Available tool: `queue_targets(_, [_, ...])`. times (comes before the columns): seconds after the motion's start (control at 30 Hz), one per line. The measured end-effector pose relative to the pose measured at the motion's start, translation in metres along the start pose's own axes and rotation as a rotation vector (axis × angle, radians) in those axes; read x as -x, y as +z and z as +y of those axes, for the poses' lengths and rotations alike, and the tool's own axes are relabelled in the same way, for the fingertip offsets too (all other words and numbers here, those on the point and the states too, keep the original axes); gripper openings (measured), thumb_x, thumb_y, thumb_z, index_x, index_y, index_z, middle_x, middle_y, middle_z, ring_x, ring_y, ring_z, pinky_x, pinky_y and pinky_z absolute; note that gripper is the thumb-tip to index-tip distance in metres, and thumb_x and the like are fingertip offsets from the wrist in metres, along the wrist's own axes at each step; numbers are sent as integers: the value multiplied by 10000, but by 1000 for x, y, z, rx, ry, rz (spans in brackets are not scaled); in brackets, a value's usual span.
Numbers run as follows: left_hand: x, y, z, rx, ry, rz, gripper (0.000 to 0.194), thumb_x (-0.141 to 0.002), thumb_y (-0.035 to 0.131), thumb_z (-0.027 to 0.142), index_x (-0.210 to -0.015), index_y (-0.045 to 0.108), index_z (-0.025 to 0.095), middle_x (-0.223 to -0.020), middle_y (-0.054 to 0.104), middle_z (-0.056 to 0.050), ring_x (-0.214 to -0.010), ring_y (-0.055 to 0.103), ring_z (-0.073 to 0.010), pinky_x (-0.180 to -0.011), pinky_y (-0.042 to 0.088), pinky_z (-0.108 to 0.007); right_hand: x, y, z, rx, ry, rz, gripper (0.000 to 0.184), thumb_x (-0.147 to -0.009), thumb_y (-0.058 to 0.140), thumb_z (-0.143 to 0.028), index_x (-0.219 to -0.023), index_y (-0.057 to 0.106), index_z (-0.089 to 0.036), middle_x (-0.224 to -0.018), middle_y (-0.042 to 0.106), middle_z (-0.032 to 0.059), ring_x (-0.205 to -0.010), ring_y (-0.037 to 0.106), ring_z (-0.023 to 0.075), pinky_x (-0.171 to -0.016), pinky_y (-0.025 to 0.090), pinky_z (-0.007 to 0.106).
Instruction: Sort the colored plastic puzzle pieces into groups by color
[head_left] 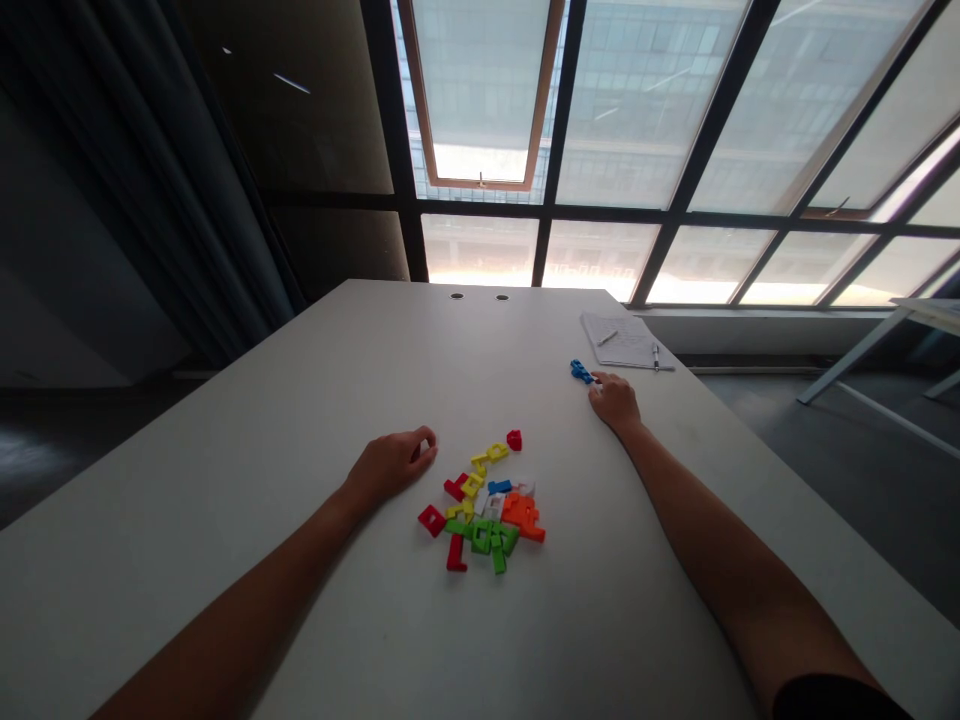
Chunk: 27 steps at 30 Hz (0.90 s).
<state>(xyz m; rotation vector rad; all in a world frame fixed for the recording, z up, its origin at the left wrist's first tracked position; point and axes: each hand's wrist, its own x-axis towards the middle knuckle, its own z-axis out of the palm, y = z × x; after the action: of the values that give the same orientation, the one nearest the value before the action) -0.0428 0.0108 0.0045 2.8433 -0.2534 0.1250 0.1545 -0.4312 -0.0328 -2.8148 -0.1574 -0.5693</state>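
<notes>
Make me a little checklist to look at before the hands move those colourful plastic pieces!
Left hand beside the pile of pieces, not on top of it: ok.
Right hand at the blue piece, fingertips next to it: ok.
Blue piece held firmly: cannot tell.
Pieces in the pile spread apart: not ok, several overlap.
Blue piece off the notepad: ok, it lies just beside it.
Pen out of the right hand's way: ok, it lies at the notepad's edge.
</notes>
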Motion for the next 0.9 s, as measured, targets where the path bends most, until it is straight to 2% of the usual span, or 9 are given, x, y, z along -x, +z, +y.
queue_targets(0.1, [0, 0, 0, 1, -4, -2, 307, -1008, 462, 491, -1049, 675, 273, -782, 718, -1, -675, 651, -193, -626, 402, -291, 5, -3, -5, -49, -30, 74, 422, -957, 536, -199, -1344, 687, -125, -1189, 757, 156, -1094, 661, 308, -1006, 474, 418])
queue_targets(0.17, [0, 1, -1, -2, -5, -2, 303, -1004, 465, 489, -1050, 676, 276, -782, 717, 1, -681, 650, -191, -627, 393, -289, 14, -6, -16, -105, -148, 125, 346, -951, 538, -178, -1237, 727, -131, -1142, 764, 161, -1066, 669, 311, -999, 480, 442])
queue_targets(0.23, [0, 1, -1, -2, -5, -2, 299, -1002, 470, 486, -1051, 678, 276, -785, 719, 5, -686, 650, -190, -631, 387, -289, 28, -9, -36, -198, -385, 127, 256, -949, 558, -164, -1119, 749, -160, -1105, 773, 150, -1051, 675, 304, -996, 480, 455])
queue_targets(0.33, [0, 1, -1, 0, -6, 0, 287, -1003, 478, 480, -1047, 677, 278, -794, 723, 9, -689, 653, -189, -638, 387, -290, 56, -16, -78, -355, -799, 18, 181, -984, 574, -161, -1021, 743, -211, -1042, 784, 102, -977, 678, 258, -956, 486, 443])
queue_targets(0.4, [1, 1, -2, 0, -4, 4, 280, -1004, 483, 478, -1044, 676, 279, -797, 725, 9, -691, 655, -190, -640, 384, -291, 74, -22, -108, -475, -922, -21, 155, -1005, 584, -170, -993, 729, -223, -992, 780, 77, -940, 673, 232, -916, 493, 422])
queue_targets(0.5, [1, 1, -2, 6, -3, 8, 273, -1004, 487, 472, -1048, 678, 282, -795, 726, 7, -689, 655, -190, -638, 381, -291, 93, -30, -140, -613, -968, -34, 126, -1018, 600, -189, -1019, 721, -225, -993, 776, 69, -951, 671, 218, -900, 503, 408])
queue_targets(0.57, [1, 1, -2, 10, -2, 7, 271, -1004, 489, 470, -1049, 679, 282, -793, 723, 8, -684, 652, -187, -635, 379, -291, 98, -33, -149, -618, -980, -48, 129, -1018, 607, -190, -1040, 729, -225, -1024, 777, 71, -983, 669, 223, -911, 503, 413])
queue_targets(0.67, [0, 1, -2, 7, -2, 3, 271, -1004, 491, 472, -1050, 679, 282, -792, 719, 10, -685, 649, -187, -633, 378, -294, 97, -33, -146, -544, -977, -92, 145, -1005, 626, -175, -1054, 752, -227, -1062, 781, 76, -1050, 662, 241, -952, 492, 432])
queue_targets(0.9, [1, -1, 0, 8, -2, -1, 282, -1008, 481, 466, -1061, 680, 274, -817, 727, 0, -696, 655, -189, -635, 386, -298, 81, -26, -122, -391, -834, -129, 255, -1022, 634, -210, -1246, 751, -234, -1224, 761, 105, -1182, 633, 280, -1024, 471, 489])
